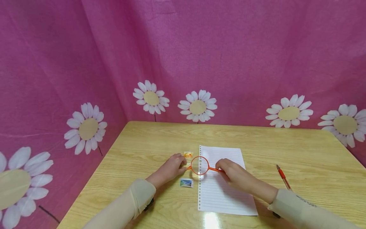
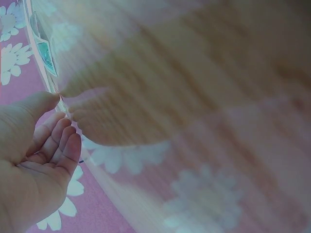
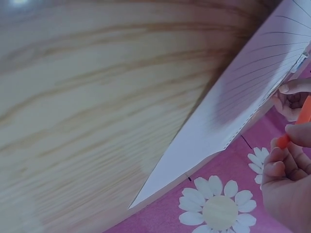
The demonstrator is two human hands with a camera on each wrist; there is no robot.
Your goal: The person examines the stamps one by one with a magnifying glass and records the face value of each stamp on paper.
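My right hand (image 1: 233, 173) grips the handle of a magnifying glass (image 1: 210, 168) with a thin orange-red frame. Its round lens hovers over the punched left edge of a lined sheet of paper (image 1: 223, 197). Thumb and fingertips of my left hand (image 1: 171, 168) pinch the left edge of a small orange-and-white postage stamp (image 1: 189, 166), partly hidden by the fingers. Just above it lies a second orange stamp (image 1: 188, 154); below, nearer me, is a blue-green stamp (image 1: 186, 182). In the right wrist view, the orange handle (image 3: 303, 119) sits between thumb and fingers.
A red pen (image 1: 281, 173) lies right of the paper, beyond my right forearm. The wooden table (image 1: 160, 136) meets a pink curtain (image 1: 228, 57) with white daisies at its back and left edges.
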